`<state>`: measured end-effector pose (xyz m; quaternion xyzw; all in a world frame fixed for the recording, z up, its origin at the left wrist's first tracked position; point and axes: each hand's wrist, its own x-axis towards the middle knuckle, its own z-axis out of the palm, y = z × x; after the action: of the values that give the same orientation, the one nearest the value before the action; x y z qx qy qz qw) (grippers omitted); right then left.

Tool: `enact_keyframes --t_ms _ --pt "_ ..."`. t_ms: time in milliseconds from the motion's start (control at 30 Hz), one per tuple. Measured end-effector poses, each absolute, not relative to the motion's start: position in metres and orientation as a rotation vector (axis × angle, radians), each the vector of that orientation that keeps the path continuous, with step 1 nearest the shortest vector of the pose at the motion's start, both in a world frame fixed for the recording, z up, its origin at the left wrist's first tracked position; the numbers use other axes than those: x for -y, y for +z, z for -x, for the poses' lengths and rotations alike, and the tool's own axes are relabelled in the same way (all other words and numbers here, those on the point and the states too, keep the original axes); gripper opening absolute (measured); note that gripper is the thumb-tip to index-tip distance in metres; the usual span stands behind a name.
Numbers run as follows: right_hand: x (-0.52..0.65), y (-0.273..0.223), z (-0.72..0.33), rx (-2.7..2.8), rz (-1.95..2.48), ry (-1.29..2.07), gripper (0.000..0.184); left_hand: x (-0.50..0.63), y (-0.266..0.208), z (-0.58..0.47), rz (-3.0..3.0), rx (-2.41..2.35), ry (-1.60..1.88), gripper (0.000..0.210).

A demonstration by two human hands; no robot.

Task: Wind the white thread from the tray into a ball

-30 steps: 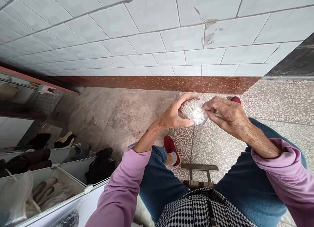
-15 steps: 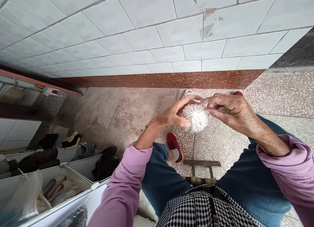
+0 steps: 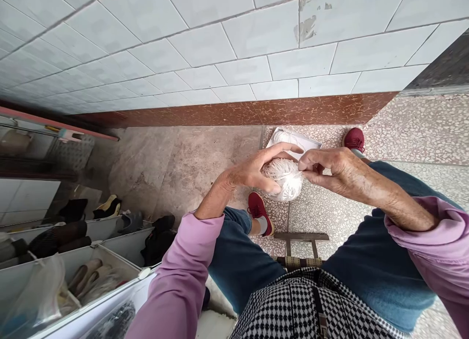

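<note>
A ball of white string point(image 3: 284, 179) sits above the knees, gripped between 2 hands. The left hand point(image 3: 252, 172) cups it, fingers curled; the right hand point(image 3: 331, 169) pinches its right edge. A white tray point(image 3: 309, 143) behind is partly hidden.

I have lowered the white ball of string point(image 3: 284, 179) a little toward my knees, and the clear wrapper that covered it a second ago is off it. With my hands down, a white box point(image 3: 295, 139) shows on the floor behind them. My right hand point(image 3: 331, 169) now pinches at the ball's right side, and my left hand point(image 3: 256, 170) cups it more loosely.
</note>
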<state>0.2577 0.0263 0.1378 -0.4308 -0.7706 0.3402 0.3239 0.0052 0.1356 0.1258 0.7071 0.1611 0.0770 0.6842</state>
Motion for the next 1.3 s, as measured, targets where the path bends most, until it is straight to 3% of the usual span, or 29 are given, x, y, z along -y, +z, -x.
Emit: enact_keyframes --t_ms 167,467,733,933,1300 --pt "-0.023 0.147 -0.255 2.002 1.044 0.885 0.019 -0.134 0.125 -0.005 -1.510 -0.302 0.180 0.095" --pt "-0.020 0.141 -0.243 2.008 1.118 0.680 0.009 -0.127 0.120 -0.007 -1.421 -0.376 0.246 0.085" --pt "-0.024 0.136 -0.248 1.956 1.166 0.595 0.018 -0.123 0.115 -0.015 -1.297 -0.498 0.381 0.080" --pt "-0.026 0.133 -0.250 1.955 1.202 0.546 0.022 -0.111 0.109 -0.024 -1.237 -0.601 0.480 0.063" --pt "-0.028 0.131 -0.249 1.971 1.212 0.549 0.014 -0.106 0.107 -0.026 -1.248 -0.612 0.541 0.064"
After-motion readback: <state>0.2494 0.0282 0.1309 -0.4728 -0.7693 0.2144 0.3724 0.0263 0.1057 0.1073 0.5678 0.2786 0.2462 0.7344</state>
